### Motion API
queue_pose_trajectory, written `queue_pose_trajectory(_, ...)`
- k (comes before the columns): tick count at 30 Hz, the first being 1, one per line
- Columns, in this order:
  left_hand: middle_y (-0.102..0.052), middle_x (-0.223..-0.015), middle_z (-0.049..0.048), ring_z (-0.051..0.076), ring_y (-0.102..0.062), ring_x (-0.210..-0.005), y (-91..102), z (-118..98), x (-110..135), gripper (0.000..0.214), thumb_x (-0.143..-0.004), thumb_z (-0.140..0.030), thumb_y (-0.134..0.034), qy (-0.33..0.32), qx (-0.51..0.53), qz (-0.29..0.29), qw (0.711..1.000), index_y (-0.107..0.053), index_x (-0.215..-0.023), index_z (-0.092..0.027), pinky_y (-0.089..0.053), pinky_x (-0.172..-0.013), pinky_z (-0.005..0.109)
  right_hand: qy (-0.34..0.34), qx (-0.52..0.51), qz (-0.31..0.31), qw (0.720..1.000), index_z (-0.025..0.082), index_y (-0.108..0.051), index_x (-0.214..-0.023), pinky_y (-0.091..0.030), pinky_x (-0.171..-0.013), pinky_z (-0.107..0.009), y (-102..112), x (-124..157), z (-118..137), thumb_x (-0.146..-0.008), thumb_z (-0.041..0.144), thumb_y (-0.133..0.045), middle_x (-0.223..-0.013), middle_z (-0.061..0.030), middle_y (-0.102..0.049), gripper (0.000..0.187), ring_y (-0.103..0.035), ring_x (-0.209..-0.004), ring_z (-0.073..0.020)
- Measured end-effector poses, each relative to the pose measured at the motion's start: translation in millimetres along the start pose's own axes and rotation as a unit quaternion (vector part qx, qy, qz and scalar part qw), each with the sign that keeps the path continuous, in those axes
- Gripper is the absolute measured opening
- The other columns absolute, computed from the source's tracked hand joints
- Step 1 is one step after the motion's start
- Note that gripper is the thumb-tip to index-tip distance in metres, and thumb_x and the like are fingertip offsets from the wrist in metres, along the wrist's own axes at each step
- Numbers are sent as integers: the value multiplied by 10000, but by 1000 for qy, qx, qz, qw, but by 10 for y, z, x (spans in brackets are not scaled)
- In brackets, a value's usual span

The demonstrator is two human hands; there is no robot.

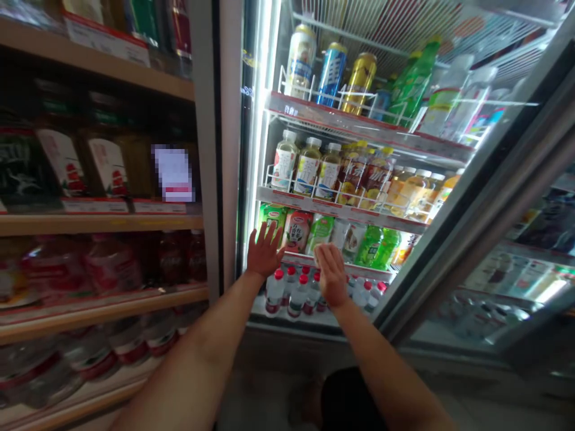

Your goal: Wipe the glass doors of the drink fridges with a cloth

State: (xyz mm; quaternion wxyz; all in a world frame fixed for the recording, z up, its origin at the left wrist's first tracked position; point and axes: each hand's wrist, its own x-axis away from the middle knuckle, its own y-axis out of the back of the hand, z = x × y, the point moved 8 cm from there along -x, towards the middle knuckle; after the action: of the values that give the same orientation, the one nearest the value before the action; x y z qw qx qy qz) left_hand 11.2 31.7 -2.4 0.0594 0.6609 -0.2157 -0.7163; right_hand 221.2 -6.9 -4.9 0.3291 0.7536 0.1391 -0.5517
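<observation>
My left hand (264, 250) is stretched out into the lit drinks fridge with its fingers spread, holding nothing. It is nearest to a green carton-like drink (272, 214) and a red-labelled bottle (298, 230) on the third shelf. To its right, my right hand (331, 275) has its fingers bent and pressed together; a small pale patch shows at the fingertips, too blurred to name. Behind those fingers stands a light green bottle (320, 232). Water bottles with red caps (297, 296) stand on the fridge floor below both hands.
Cans (332, 73) and green bottles line the top fridge shelf (323, 114), with tea bottles (307, 164) on the one beneath. A wooden rack (103, 222) of bottles flanks the left side. At right, a metal-framed glass door (453, 230) slants across.
</observation>
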Motion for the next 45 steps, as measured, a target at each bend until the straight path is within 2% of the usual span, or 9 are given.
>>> queue_pose_trajectory(4, -388, -1584, 104, 270, -212, -1543, 23, -10, -1, 617, -972, -394, -503, -4, -2, -10, 1000, -348, -1553, -254, -91, -1276, 495, 51, -18, 59, 997, 272, -293, -1570, -355, -1245, -448, -98, 93, 175, -951, 46, -360, -1481, -19, -544, 662, -330, -1509, -199)
queue_pose_trajectory(11, -425, -1564, 106, 263, -206, -1545, 46, -33, -2, 570, -975, -397, -501, -13, -22, -22, 999, -424, -1515, -229, -88, -1276, 485, -10, 12, -31, 999, 270, -238, -1588, -351, -1241, -483, 11, -251, 42, -962, 54, -360, -1528, -54, -486, 674, -280, -1531, -219)
queue_pose_trajectory(17, -411, -1574, 93, 259, -220, -1542, 43, -19, 0, 594, -979, -392, -493, -8, -8, -16, 1000, -368, -1544, -259, -103, -1275, 483, 71, -22, 86, 994, 256, -319, -1564, -314, -1259, -424, -171, 2, 302, -939, 38, -384, -1490, -12, -534, 666, -317, -1514, -185)
queue_pose_trajectory(24, -414, -1571, 102, 274, -223, -1540, 39, -13, -2, 594, -971, -383, -503, -11, -11, -19, 1000, -386, -1536, -244, -110, -1272, 494, -46, 47, -65, 996, 270, -282, -1576, -299, -1243, -473, 171, -214, -119, -954, 46, -394, -1493, -61, -529, 671, -355, -1497, -219)
queue_pose_trajectory(30, -401, -1578, 107, 271, -206, -1544, 32, -1, -2, 616, -967, -375, -509, -8, -3, -15, 1000, -357, -1550, -246, -106, -1275, 500, 40, 20, 78, 996, 295, -343, -1551, -231, -1278, -428, 20, 121, 27, -955, 63, -403, -1456, -22, -570, 642, -403, -1469, -182)
queue_pose_trajectory(34, -398, -1579, 109, 272, -204, -1545, -11, 29, 4, 610, -971, -378, -491, 7, 6, -4, 1000, -354, -1551, -249, -98, -1275, 514, -13, 59, 1, 998, 281, -346, -1552, -207, -1282, -456, 226, -42, -254, -959, 51, -406, -1474, -41, -550, 638, -355, -1497, -195)
queue_pose_trajectory(37, -388, -1585, 113, 277, -197, -1547, -22, 32, 6, 594, -974, -380, -479, 6, 15, 0, 1000, -374, -1541, -238, -107, -1272, 526, -48, 83, -58, 994, 253, -310, -1567, -280, -1254, -471, 325, -89, -396, -964, 55, -418, -1503, -75, -515, 644, -326, -1512, -220)
queue_pose_trajectory(40, -386, -1586, 117, 277, -189, -1549, -4, 24, 4, 589, -976, -383, -479, 0, 8, -4, 1000, -383, -1537, -229, -108, -1271, 522, -15, 63, -34, 997, 242, -273, -1579, -330, -1237, -442, 256, 74, -297, -964, 50, -417, -1492, -79, -529, 660, -309, -1519, -215)
queue_pose_trajectory(45, -392, -1582, 120, 270, -182, -1551, 26, 4, 3, 597, -979, -373, -488, -13, -16, -16, 1000, -367, -1544, -225, -100, -1274, 498, 21, 59, 29, 998, 288, -282, -1571, -264, -1275, -423, 190, 195, -253, -980, 54, -389, -1467, -27, -560, 644, -325, -1510, -184)
